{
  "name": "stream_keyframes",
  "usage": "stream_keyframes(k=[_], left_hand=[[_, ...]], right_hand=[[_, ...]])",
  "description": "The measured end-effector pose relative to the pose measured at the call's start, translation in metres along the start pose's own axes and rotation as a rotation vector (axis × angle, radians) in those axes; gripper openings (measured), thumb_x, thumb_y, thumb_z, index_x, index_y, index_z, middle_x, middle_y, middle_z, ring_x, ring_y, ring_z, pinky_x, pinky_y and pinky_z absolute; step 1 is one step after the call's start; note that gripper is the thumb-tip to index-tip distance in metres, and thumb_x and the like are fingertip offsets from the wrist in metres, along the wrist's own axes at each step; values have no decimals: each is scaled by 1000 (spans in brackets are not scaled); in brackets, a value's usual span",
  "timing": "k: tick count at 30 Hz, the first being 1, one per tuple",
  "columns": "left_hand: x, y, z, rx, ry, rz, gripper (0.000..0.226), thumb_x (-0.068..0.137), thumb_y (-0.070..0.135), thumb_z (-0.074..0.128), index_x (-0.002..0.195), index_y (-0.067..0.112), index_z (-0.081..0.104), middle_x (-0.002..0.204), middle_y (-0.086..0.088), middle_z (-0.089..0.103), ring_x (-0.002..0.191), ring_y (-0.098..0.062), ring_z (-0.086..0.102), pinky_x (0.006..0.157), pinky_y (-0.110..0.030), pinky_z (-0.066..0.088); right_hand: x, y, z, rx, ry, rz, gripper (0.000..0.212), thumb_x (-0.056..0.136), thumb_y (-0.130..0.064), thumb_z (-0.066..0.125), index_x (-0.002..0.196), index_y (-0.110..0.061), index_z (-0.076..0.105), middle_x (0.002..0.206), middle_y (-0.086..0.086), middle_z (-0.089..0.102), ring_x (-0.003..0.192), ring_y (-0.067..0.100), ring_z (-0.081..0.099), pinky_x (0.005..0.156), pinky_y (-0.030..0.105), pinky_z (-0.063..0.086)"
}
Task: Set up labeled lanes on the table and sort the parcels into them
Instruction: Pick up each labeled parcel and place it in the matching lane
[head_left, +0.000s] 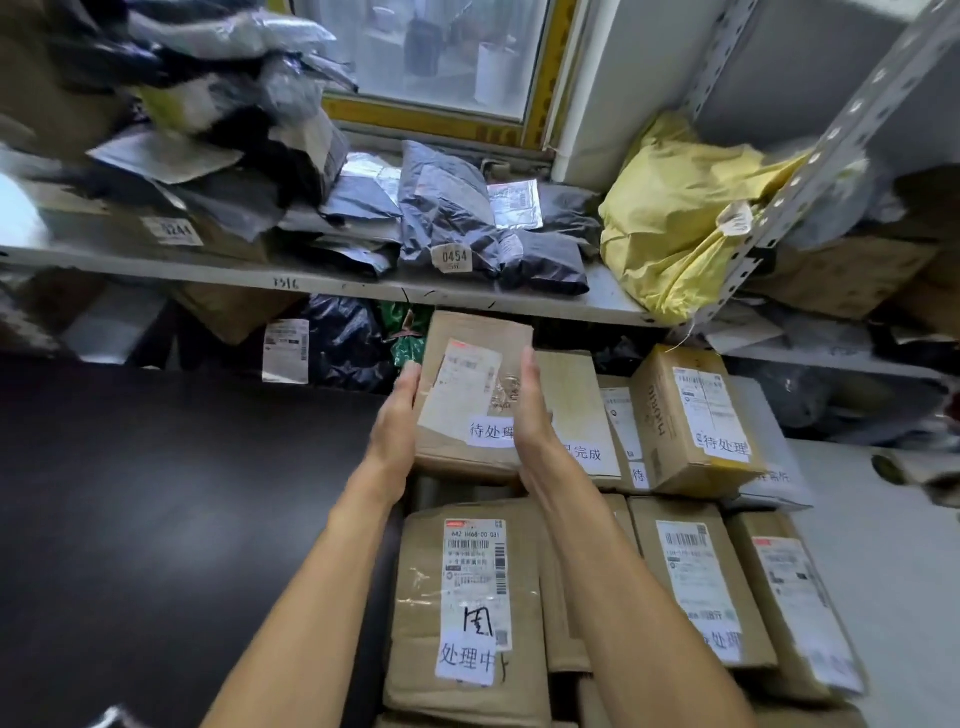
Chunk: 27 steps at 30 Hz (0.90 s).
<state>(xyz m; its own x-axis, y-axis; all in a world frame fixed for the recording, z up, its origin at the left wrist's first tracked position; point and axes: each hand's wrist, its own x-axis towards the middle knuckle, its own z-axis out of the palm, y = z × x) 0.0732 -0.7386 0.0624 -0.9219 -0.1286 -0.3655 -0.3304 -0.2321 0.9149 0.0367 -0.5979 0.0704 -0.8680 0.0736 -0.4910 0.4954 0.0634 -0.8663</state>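
Step in hand, by the look of it: placing box w/ 待处理 slip (470, 395) into the far row of parcels. Left hand (397, 415) flat vs. box's left side, fingers straight, not curled; right hand (530, 410) flat vs. right side, same (a two-palm clamp, no finger wrap). Box sits at left end of far row, touching neighbour w/ 完成 slip (576, 415); dark table (182, 493) bare to the left.

- Keep palm pressure even on both sides; uneven push probably skews box
- Seat flush vs. neighbour, slip facing up & readable
- Match slip to others: second 待处理 box (696, 415) stands further right, so check lane before release
- Avoid nudging near-row 处理中 box (462, 608) w/ forearms
- Release both palms together, outward
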Motion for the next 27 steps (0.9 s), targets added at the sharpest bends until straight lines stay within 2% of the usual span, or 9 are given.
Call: stream_keyframes(k=[2, 5, 8, 11, 14, 17, 20, 24, 27], left_hand=[[-14, 22, 6, -37, -1, 72, 41, 108, 50, 28, 109, 30, 64, 92, 23, 69, 80, 13, 66, 67, -6, 49], [-44, 47, 16, -41, -15, 107, 33, 107, 50, 29, 120, 34, 55, 93, 29, 61, 78, 15, 60, 63, -6, 46], [-74, 49, 29, -25, -75, 105, 35, 107, 51, 26, 110, 37, 58, 79, 31, 69, 74, 14, 63, 65, -9, 48], [-110, 47, 51, -28, -125, 96, 38, 108, 50, 24, 97, 38, 59, 71, 26, 72, 65, 12, 68, 56, -10, 51], [-130, 35, 74, 1, -161, 136, 38, 106, 56, 29, 103, 37, 61, 83, 23, 76, 76, 9, 70, 66, -13, 56], [-157, 30, 108, 51, -196, 159, 67, 88, 77, 45, 135, 31, 59, 131, 8, 66, 118, -10, 62, 106, -37, 48], [-189, 14, 151, 118, -279, 199, 60, 91, 74, 43, 125, 31, 69, 122, 0, 72, 114, -23, 68, 99, -45, 52], [-243, -29, 216, 166, -356, 161, 64, 89, 79, 40, 124, 34, 69, 124, -7, 71, 115, -29, 67, 96, -50, 54], [-288, -66, 269, 181, -376, 122, 72, 79, 88, 46, 127, 37, 66, 131, -6, 67, 115, -30, 66, 99, -56, 51]], right_hand=[[16, 7, -15, 69, -34, 2, 121, 50, -113, 32, 155, -52, 33, 170, -4, 23, 158, 27, 16, 124, 66, 7], [4, 3, -35, 89, -4, 20, 129, 43, -114, 38, 145, -37, 52, 158, 6, 43, 141, 33, 43, 118, 58, 32], [-73, -25, -49, 30, 22, -87, 133, 44, -114, 26, 146, -33, 52, 154, 5, 40, 131, 17, 34, 112, 32, 19], [-108, -26, -80, 74, -8, -143, 113, 70, -100, 21, 160, -33, 34, 171, -1, 6, 156, 19, 5, 124, 39, 10], [-126, -16, -107, 131, 37, -215, 113, 62, -108, 30, 155, -44, 40, 171, 0, 17, 160, 20, 5, 129, 52, 10], [-132, 9, -152, 180, 55, -269, 104, 59, -109, 38, 147, -54, 46, 167, 4, 32, 153, 25, 32, 122, 59, 29], [-184, 18, -206, 235, 39, -292, 95, 71, -100, 43, 139, -38, 62, 138, 3, 67, 124, 24, 67, 106, 49, 52], [-239, 57, -288, 289, -15, -332, 77, 92, -84, 30, 135, -32, 66, 127, 1, 74, 116, 22, 71, 102, 45, 55], [-278, 98, -348, 336, 86, -319, 87, 79, -94, 42, 131, -29, 69, 125, 6, 74, 116, 28, 71, 104, 53, 54]])
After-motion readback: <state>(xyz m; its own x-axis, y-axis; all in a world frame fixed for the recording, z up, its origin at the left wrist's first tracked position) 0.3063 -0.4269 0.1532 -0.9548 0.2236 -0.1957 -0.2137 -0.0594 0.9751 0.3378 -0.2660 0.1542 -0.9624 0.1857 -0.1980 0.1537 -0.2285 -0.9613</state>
